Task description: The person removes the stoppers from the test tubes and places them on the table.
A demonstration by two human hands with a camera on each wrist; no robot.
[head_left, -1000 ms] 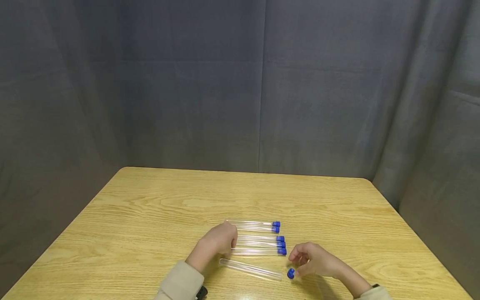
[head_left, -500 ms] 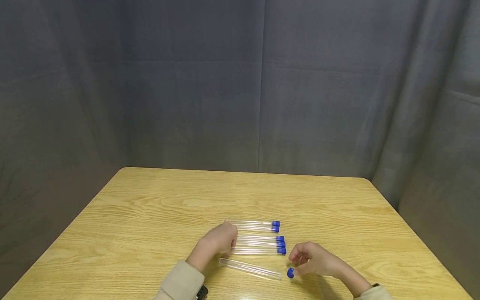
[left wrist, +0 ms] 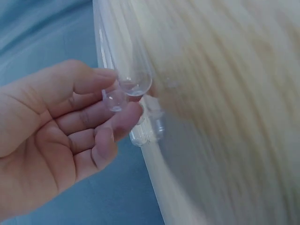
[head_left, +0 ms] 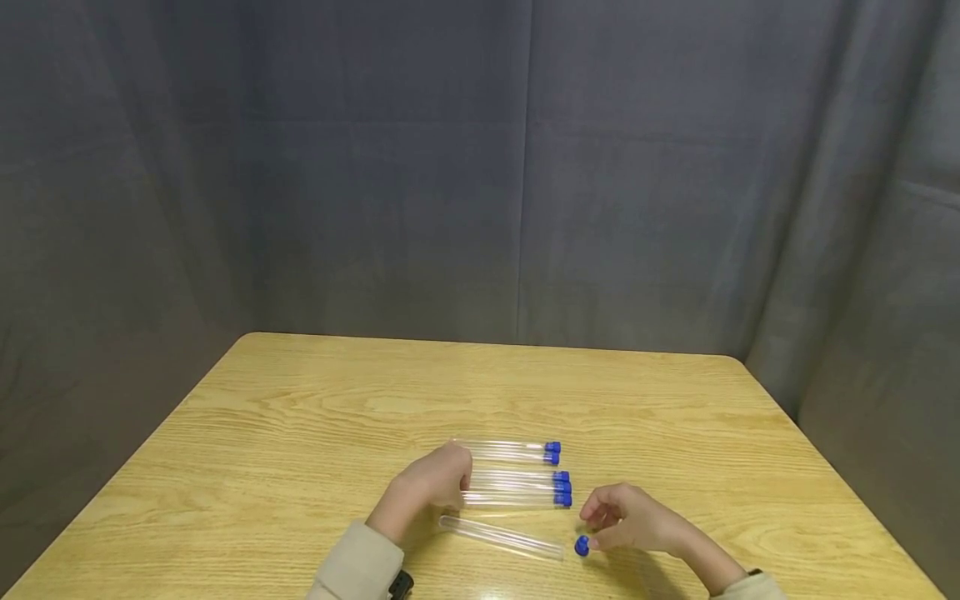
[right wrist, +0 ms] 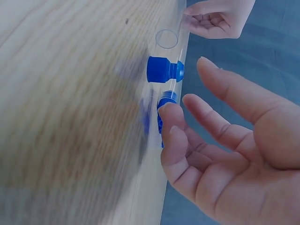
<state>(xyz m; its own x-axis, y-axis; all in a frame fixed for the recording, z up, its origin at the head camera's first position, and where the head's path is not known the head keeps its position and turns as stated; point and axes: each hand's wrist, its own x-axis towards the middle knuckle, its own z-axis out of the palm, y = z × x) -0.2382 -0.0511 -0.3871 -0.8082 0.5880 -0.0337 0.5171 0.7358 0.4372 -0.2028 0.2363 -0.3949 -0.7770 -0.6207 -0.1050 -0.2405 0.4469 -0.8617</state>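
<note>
My left hand (head_left: 435, 479) is at the rounded ends of the clear, blue-capped test tubes. Its thumb and fingers pinch the end of the nearest capped test tube (head_left: 513, 499), whose tip shows in the left wrist view as a small clear dome (left wrist: 115, 101). Closer to me an uncapped test tube (head_left: 502, 538) lies at a slant, its open mouth (right wrist: 167, 39) facing right. Just beyond that mouth a loose blue cap (right wrist: 161, 70) lies on the table. Beside it my right hand (head_left: 633, 521) hovers with loosely bent fingers, the thumb tip close to the cap; contact is unclear.
Two more capped tubes (head_left: 517, 486) lie against the nearest capped one. Farther back lies another capped pair (head_left: 510, 451). All rest on a wood-grain table (head_left: 315, 417), with grey curtains (head_left: 375, 208) behind and at both sides.
The nearest capped tube has shifted slightly away from me, closer to the two beside it, along with my left hand. The right hand and loose cap have hardly moved.
</note>
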